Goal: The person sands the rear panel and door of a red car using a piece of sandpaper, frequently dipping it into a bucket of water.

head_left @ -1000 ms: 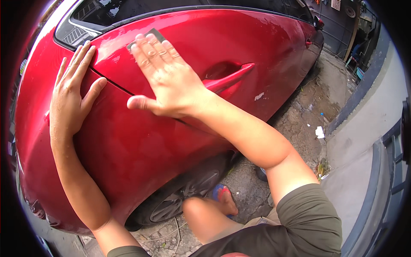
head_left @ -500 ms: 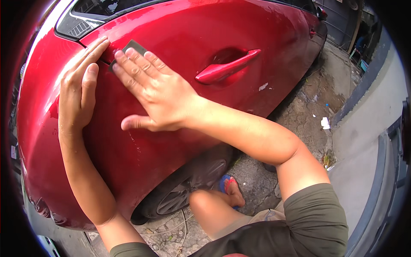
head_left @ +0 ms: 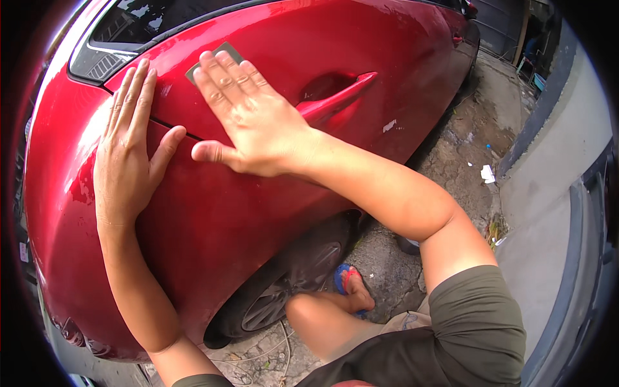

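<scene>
My right hand (head_left: pixel 248 116) lies outstretched with its fingertips over a dark grey-green rectangular sheet (head_left: pixel 225 48), pressing it to the red car (head_left: pixel 200 238) above and left of the door handle (head_left: pixel 342 97). The sheet's middle is hidden by my fingers. My left hand (head_left: pixel 132 145) rests with straight fingers and thumb apart on the body beside the panel seam, just below the small rear side window (head_left: pixel 97 61).
The rear wheel (head_left: pixel 258 309) is beside my bent leg and sandaled foot (head_left: pixel 354 290). A cord (head_left: pixel 287 342) lies on cracked concrete. At right stands a grey wall (head_left: pixel 548 180), with white scraps (head_left: pixel 487 174) near its base and a blue basin (head_left: pixel 540 81) farther back.
My right hand and the sheet moved down-left, then back up-right. My left hand shifted upward, then lower on the panel, its thumb opening out again.
</scene>
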Action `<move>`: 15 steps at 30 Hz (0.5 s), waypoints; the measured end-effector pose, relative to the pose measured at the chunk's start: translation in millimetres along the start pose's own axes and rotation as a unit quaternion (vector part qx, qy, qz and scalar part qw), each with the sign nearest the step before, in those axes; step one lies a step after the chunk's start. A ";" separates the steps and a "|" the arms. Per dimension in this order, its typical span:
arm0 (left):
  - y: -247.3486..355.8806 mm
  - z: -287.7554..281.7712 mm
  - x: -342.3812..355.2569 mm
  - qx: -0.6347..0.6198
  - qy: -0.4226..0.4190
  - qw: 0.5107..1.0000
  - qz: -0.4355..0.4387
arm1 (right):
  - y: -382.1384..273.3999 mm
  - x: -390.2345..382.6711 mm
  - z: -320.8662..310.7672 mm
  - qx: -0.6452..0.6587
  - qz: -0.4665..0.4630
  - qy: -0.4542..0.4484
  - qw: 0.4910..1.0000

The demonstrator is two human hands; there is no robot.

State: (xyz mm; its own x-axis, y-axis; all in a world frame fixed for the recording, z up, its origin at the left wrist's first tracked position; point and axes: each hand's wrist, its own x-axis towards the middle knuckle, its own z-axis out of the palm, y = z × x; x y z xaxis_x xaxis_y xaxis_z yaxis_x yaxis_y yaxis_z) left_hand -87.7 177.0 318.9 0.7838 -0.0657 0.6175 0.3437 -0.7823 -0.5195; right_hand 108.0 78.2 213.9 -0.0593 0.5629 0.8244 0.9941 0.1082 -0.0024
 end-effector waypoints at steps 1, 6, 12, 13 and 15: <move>7.6 -1.6 2.0 0.008 -0.006 1.000 0.005 | 41.8 3.8 -4.6 -0.013 0.097 0.042 0.994; 48.2 -3.5 29.0 0.031 -0.068 0.994 0.073 | 256.5 -11.4 -50.3 -0.021 0.479 0.188 0.857; 31.6 6.1 19.7 -0.230 0.042 0.972 -0.003 | 10.0 2.0 6.2 0.013 0.169 0.099 0.981; 16.7 4.7 16.8 -0.198 0.133 0.971 -0.005 | -31.3 -17.7 13.6 0.040 0.084 0.100 0.991; 8.0 0.9 15.6 -0.150 0.132 0.976 -0.086 | -53.6 -58.0 22.3 0.054 -0.008 0.075 0.996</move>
State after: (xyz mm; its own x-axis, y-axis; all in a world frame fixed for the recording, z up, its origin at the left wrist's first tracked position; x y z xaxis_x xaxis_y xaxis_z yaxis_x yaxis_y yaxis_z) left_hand -72.3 170.3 323.8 0.5540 -0.0431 0.8314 0.2617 -0.9390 -0.2230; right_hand 56.1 58.0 153.7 -0.0527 0.4324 0.9002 0.9771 0.2085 -0.0429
